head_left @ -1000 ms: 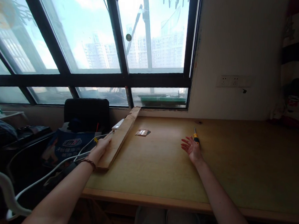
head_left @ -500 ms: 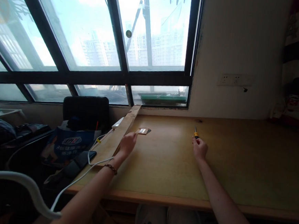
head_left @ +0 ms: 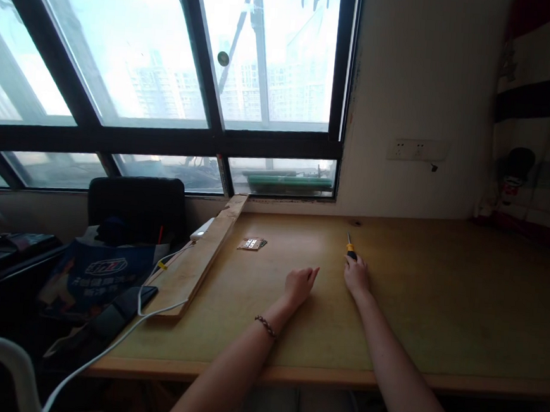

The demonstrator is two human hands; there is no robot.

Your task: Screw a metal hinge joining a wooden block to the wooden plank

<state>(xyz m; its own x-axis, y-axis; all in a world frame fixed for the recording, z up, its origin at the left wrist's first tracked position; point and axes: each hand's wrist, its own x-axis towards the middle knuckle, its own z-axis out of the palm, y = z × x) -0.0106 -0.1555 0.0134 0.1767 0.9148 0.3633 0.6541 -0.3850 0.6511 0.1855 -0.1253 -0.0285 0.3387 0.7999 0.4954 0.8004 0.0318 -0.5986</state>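
My right hand is wrapped around the dark end of a screwdriver with a yellow and black handle. Its thin metal shaft points away from me, toward the wall. Over the middle of the table, my left hand is closed, with thumb and finger pinched together and pointing right. Whatever sits between those fingertips is too small to make out. Left of it, apart from both hands, lies a small light-brown piece with shiny metal plates on it. Several thin dark pieces fan out at its right side.
A long wooden board runs along the left edge of the tabletop. Beside it lie a white power strip and a white cable. A black chair and a blue bag stand left of the table.
My left hand has moved right, away from the metal-plated piece, toward my right hand. My right hand still holds the screwdriver. The view has turned slightly right.
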